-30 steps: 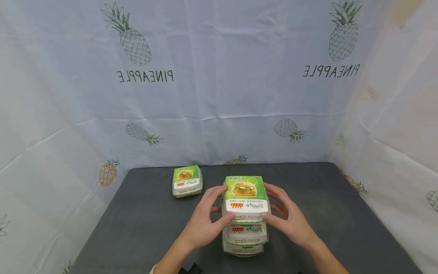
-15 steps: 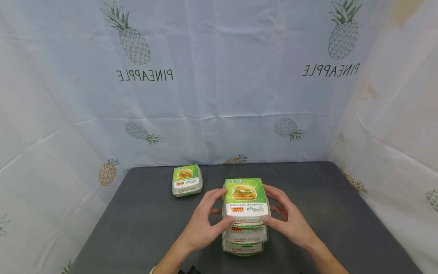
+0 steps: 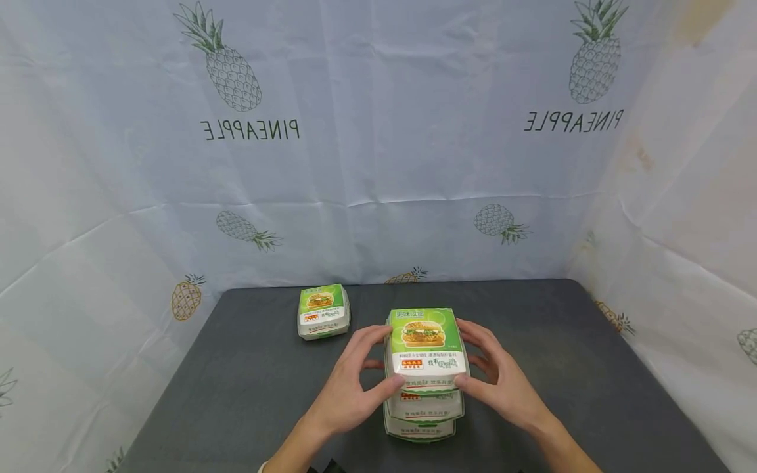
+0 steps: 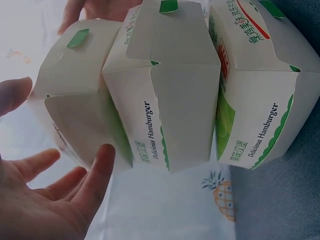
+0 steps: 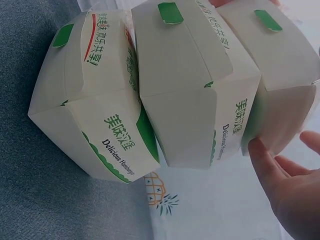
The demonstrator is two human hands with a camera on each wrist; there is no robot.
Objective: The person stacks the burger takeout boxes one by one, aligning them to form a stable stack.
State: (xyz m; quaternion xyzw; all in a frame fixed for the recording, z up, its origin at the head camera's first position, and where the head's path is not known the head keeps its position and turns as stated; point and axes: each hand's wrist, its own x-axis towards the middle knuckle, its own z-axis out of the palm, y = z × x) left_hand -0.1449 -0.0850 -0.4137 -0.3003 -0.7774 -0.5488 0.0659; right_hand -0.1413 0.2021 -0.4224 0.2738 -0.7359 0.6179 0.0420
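Note:
Three burger boxes are stacked near the front of the table, white and green with a hamburger picture on the lid. The top burger box [image 3: 422, 348] lies between my two hands and sits slightly askew on the middle burger box [image 4: 165, 90]. My left hand [image 3: 355, 387] grips its left side, thumb at the front corner and fingers along the side. On the opposite side, my right hand [image 3: 503, 381] holds it in the same way. Underneath is the bottom burger box [image 5: 90, 100], resting on the table. The lids of the lower two are mostly hidden.
Another burger box [image 3: 323, 313] stands apart at the back left of the dark grey table [image 3: 248, 394]. A white curtain [image 3: 378, 164] printed with pineapples encloses the back and both sides.
Over the first half second, the top box came down a little and towards me, with both hands on it. Since then it has shifted only very slightly right. The separate box stayed put.

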